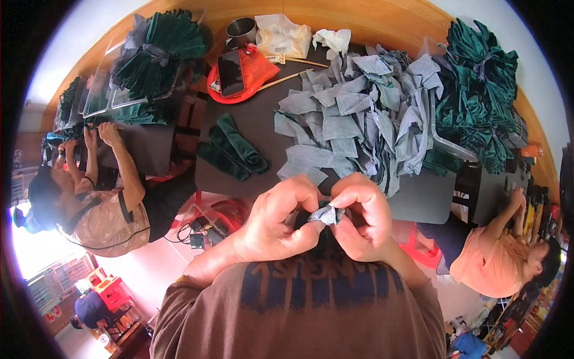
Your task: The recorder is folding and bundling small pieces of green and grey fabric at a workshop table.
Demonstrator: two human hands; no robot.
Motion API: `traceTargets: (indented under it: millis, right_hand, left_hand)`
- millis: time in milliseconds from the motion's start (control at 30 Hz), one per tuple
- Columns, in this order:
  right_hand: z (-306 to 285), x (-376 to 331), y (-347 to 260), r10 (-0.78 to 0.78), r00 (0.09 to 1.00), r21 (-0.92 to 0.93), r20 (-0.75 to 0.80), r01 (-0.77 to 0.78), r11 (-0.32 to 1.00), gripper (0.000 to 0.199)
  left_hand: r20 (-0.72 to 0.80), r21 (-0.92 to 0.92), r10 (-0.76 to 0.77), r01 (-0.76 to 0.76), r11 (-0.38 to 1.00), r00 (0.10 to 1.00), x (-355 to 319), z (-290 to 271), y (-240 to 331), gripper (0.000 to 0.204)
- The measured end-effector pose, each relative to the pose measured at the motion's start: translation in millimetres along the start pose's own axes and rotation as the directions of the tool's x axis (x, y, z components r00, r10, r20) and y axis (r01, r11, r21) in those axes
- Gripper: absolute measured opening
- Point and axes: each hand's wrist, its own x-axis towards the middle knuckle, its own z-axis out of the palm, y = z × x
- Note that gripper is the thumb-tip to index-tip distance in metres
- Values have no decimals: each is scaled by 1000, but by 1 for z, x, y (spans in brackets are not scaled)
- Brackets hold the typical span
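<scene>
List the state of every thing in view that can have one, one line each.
Left hand: pinched shut on small grey fabric piece.
Right hand: pinching the same piece.
Small grey fabric piece: crumpled between both hands.
Grey fabric pile: loose, heaped.
Dark green folded strips: lying flat.
Black phone: screen dark, on orange bag.
Metal cup: upright.

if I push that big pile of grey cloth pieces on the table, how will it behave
The pile of grey cloth pieces would probably slump and spread rather than slide as one: the pieces lie loose, folded and draped. They look thin and limp, so likely light. Pieces at the table edge might drop off.
</scene>
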Motion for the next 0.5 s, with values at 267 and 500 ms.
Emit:
traceTargets:
  millis: [267, 500]
  right_hand:
    - [-11, 8, -13, -29, 985, -64, 171, 41, 997, 22]
    - [-12, -1, -14, -16, 992, -109, 123, 30, 994, 22]
  left_hand:
    - [-102, 221, 129, -104, 970, 986, -4, 7, 5, 32]
    - [-48, 214, 142, -129, 968, 989, -7, 8, 8, 32]
